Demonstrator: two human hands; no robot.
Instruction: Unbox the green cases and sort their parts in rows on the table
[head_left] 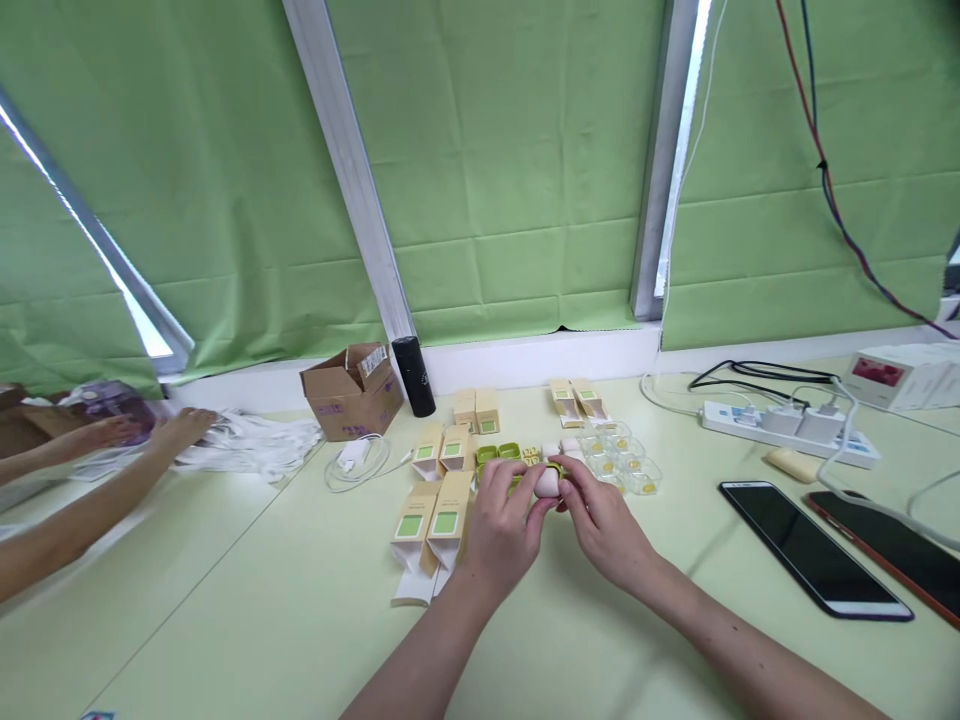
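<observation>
My left hand (501,527) and my right hand (604,525) meet over the pale green table, both closed round a small pink oval piece (546,482) with a green rim (555,466) behind it. Just beyond my fingers sit small green cases (497,453) and several clear plastic cups with yellow insides (626,460). To the left of my left hand lie several small cream cartons with green labels (431,520), open at their ends. More of these cartons (476,410) stand farther back.
A brown cardboard box (351,390) and a black cylinder (414,376) stand near the wall. Two phones (814,548) lie at the right, behind them a white power strip (787,425) with chargers and cables. Another person's arms (90,480) reach over white bags at the far left.
</observation>
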